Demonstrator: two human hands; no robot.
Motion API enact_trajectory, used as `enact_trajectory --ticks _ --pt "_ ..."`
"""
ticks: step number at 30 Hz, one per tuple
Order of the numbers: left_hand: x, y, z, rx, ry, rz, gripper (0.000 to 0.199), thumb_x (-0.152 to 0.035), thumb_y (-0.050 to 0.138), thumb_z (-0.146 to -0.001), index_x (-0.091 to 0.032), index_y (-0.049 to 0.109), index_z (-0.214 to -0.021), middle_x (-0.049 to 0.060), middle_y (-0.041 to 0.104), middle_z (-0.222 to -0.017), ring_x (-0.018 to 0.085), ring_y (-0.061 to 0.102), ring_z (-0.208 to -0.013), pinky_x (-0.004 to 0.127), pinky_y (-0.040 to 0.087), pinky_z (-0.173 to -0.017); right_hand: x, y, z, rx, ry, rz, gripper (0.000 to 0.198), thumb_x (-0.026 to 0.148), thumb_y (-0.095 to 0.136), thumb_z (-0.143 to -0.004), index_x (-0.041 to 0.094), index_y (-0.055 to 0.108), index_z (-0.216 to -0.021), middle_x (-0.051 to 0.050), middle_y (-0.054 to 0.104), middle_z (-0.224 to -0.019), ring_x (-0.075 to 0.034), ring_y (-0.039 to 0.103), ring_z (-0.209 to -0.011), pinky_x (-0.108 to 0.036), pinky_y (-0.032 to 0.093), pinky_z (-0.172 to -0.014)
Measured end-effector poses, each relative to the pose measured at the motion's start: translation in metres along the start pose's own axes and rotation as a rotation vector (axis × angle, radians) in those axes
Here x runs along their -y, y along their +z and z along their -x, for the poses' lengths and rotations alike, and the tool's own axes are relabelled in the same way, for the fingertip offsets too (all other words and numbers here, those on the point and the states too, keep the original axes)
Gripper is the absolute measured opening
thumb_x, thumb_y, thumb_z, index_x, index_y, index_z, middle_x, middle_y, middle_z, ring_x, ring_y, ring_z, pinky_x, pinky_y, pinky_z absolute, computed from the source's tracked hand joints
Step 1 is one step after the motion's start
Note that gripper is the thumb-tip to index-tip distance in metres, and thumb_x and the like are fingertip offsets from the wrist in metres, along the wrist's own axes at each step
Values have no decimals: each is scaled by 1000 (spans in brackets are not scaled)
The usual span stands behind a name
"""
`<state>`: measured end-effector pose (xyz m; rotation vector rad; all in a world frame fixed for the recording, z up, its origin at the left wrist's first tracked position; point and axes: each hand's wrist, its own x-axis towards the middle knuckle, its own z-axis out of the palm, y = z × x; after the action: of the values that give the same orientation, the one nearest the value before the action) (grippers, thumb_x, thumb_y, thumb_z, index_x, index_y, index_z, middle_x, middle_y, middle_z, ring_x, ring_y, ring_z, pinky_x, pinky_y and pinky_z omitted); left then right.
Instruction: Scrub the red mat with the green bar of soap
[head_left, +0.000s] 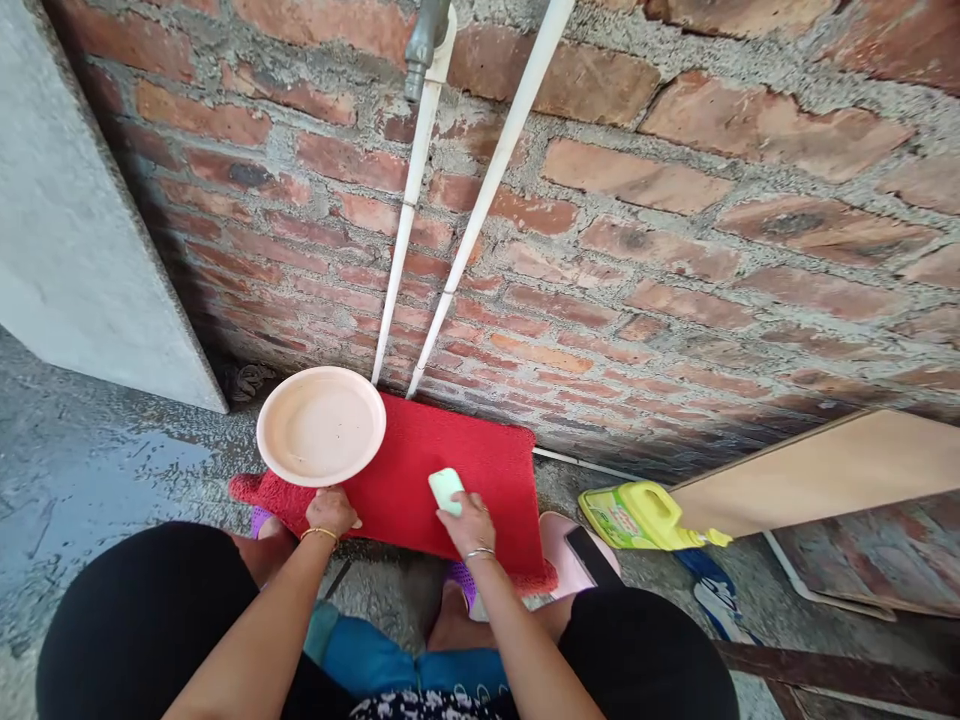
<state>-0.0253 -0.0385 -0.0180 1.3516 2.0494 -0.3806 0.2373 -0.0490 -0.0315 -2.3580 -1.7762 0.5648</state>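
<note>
A red, fuzzy mat (pixel 442 440) lies spread out in front of me, its left end bunched up. My right hand (pixel 471 522) is closed around a pale green bar of soap (pixel 447 490), held over the middle of the mat. At the mat's near left edge is my left hand (pixel 331 511), its fingers curled in against the red cloth, just below the basin's rim; the fingertips are partly hidden. A pale pink basin (pixel 322 425) rests on the mat's left end, with what looks like a little water or wet sheen inside.
A brick wall (pixel 637 250) with two white pipes (pixel 465 245) and a tap (pixel 418 60) rises behind. To the right are a yellow jug (pixel 637 512), a phone (pixel 589 555) on a pink surface, and a leaning board (pixel 825 470). A grey slab (pixel 97 220) leans left above wet floor.
</note>
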Motion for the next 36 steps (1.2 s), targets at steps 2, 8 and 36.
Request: enact_trajectory --ticks 2,8,36 --pt "-1 -1 1 4 4 -4 71 -35 79 -62 -11 58 -126 22 62 -128 30 62 -116 35 53 -90 -40 -17 -2 -64 212 -50 29 38 69 -73 21 69 -96 -6 59 -93 -21 61 -82 -32 45 -77" --pt "1 -8 4 41 33 -18 63 -34 74 -68 -12 60 -124 21 62 -127 29 62 -116 34 52 -90 -58 -21 2 -149 284 -118 31 42 66 -75 20 68 -97 -6 59 -91 -22 61 -81 -33 47 -76" --pt "-25 6 16 -245 196 -173 42 -38 59 -87 -17 60 -123 19 60 -124 34 56 -113 42 46 -90 16 12 -26 -108 4 -123 29 41 69 -74 26 66 -98 -2 56 -94 -20 57 -89 -29 42 -80"
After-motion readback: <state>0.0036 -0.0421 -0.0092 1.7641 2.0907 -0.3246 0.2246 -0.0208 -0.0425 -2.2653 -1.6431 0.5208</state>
